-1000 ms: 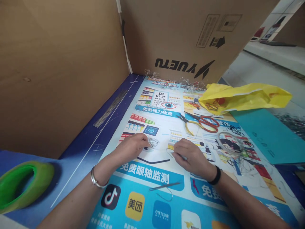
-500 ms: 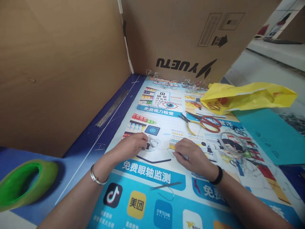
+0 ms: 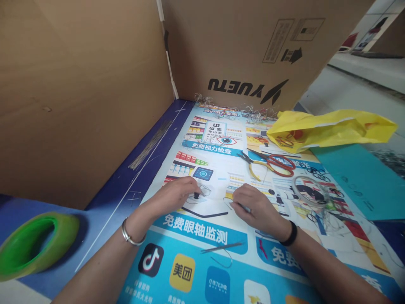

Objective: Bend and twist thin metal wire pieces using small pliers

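My left hand (image 3: 177, 195), with a silver bangle at the wrist, is closed in a pinch at a loop of thin wire (image 3: 205, 191) just beyond its fingertips. To its right, my right hand (image 3: 255, 205), wearing a black band, has its fingers curled in. A fine curved wire end (image 3: 226, 201) shows at its thumb side; the grip itself is mostly hidden. Both hands rest low over a printed poster (image 3: 218, 169). Nearer me lie a pair of tweezers (image 3: 223, 247) and a bent piece of wire (image 3: 223, 262).
Pliers (image 3: 253, 166) and red-handled scissors (image 3: 278, 164) lie beyond my right hand, near a yellow bag (image 3: 332, 131). A tape roll (image 3: 38, 245) stands at left. Straight wires (image 3: 150, 145) lie beside the cardboard walls (image 3: 221, 46). A clear round container (image 3: 311, 190) is at right.
The view has shifted very slightly. My left fingertips have moved a little against the wire loop; my right hand stays almost still.
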`<control>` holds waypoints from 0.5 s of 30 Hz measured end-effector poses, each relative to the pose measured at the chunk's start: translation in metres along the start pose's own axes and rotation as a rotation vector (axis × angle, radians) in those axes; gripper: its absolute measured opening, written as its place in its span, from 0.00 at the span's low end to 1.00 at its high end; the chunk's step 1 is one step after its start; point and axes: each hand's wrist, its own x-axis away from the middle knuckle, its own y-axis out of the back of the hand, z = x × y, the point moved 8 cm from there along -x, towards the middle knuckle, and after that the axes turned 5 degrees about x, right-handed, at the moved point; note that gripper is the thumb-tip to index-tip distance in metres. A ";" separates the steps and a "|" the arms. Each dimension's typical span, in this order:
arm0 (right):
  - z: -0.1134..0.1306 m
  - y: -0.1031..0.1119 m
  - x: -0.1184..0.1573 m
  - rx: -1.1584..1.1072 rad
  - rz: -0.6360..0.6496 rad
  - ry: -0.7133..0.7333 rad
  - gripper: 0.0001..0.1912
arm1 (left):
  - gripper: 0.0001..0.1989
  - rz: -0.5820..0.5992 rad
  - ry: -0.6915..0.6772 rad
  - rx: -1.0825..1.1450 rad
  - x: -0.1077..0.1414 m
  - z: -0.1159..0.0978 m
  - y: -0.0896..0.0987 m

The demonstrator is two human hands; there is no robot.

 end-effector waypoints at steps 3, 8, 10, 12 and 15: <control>0.000 0.000 0.000 0.002 -0.001 0.001 0.09 | 0.21 0.010 0.010 -0.022 0.000 0.000 -0.001; -0.001 -0.001 0.000 0.010 -0.004 0.002 0.09 | 0.22 0.021 0.005 -0.058 -0.001 0.003 -0.005; -0.001 0.000 0.000 0.013 -0.006 0.000 0.08 | 0.22 0.025 -0.005 -0.064 -0.001 0.004 -0.006; 0.000 0.000 0.000 0.013 -0.002 -0.002 0.08 | 0.22 0.028 -0.009 -0.064 -0.001 0.005 -0.007; 0.000 0.000 -0.001 0.005 -0.005 0.001 0.08 | 0.22 0.034 -0.011 -0.058 0.000 0.005 -0.007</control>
